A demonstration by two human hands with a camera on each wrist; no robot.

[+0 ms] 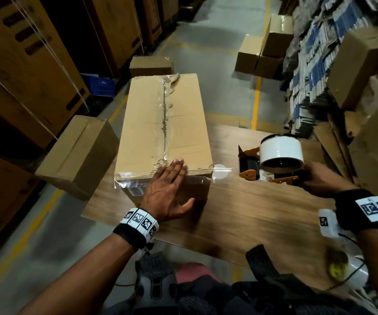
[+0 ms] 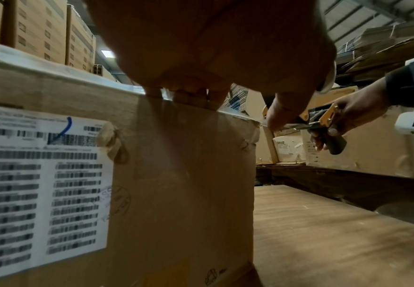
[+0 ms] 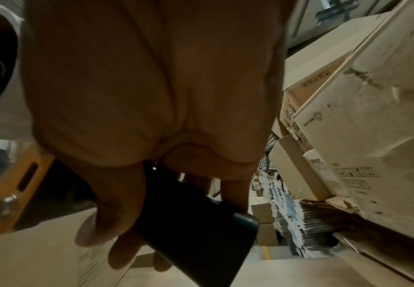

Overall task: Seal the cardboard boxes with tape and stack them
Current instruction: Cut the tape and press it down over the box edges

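Centrally in the head view, the long cardboard box (image 1: 163, 130) lies lengthwise on the wood-grain bench (image 1: 240, 205), its corrugated top creased and its centre seam covered by a wrinkled strip of clear tape (image 1: 165, 114) that runs on over the near edge. The left hand (image 1: 167, 194) lies flat across that near edge, fingers straight and together, apparently pressing the tape end down so it bonds to the board. From the left wrist view, a printed white label (image 2: 41, 186) sits at the left of the box's front face.

At the right of the head frame, the right hand (image 1: 319, 180) curls round the dark handle of a tape dispenser (image 1: 272, 162), orange-framed and carrying a smooth white roll, held just above the bench beside the box, likely ready for another strip. Another cardboard box (image 1: 79, 155) tilts at the left, just beside the bench.
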